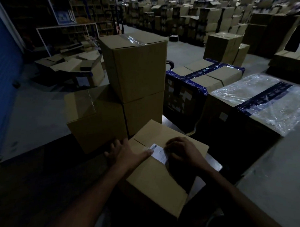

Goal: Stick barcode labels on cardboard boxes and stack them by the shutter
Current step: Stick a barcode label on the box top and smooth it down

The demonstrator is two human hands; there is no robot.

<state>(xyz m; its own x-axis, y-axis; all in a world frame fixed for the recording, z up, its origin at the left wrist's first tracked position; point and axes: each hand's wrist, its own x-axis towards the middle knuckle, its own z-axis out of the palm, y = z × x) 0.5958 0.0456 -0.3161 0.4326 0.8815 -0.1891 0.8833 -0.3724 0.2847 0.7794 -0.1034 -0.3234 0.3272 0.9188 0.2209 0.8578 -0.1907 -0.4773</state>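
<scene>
We are pressing the thin, limp barcode label (159,152) onto the stiff cardboard box (160,178): left hand (125,152) flat and released, right hand (182,151) curled, pinching its edge.

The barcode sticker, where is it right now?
In the head view, the barcode label lies low and centre on top of the nearest cardboard box, between the left hand and right hand.

2 bare forearms, no sleeves visible, hands (127,151) ungloved, no rings or watch seen
</scene>
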